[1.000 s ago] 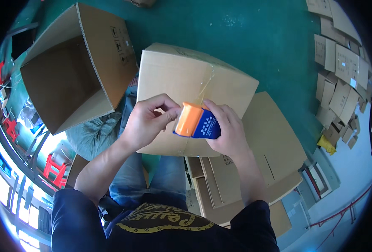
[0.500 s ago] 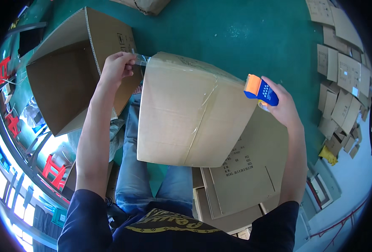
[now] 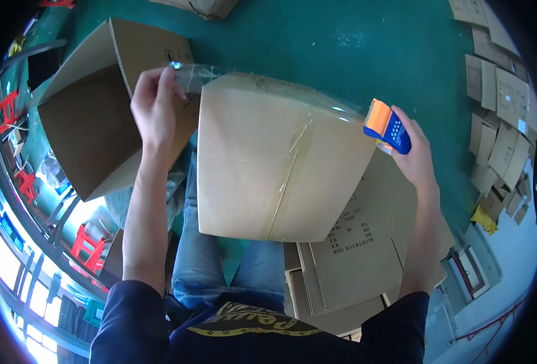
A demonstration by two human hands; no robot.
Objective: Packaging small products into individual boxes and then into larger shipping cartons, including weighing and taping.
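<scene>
A closed cardboard box stands in front of my legs, with a strip of tape running down its near side. My left hand pinches the free end of clear packing tape past the box's far left corner. From there the tape stretches along the box's far edge to an orange and blue tape dispenser. Wrapped around that dispenser is my right hand, just off the box's right corner. Whether the tape touches the far edge all along I cannot tell.
To the left a large open carton lies tipped with its mouth toward me. Flat cardboard sheets lie at my right leg. Folded cartons line the right wall. Red stools stand at far left.
My left hand has moved left and slightly up, drawing out more tape past the box corner. My right hand with the dispenser has shifted a little right, and the tape between them now shows clearly.
</scene>
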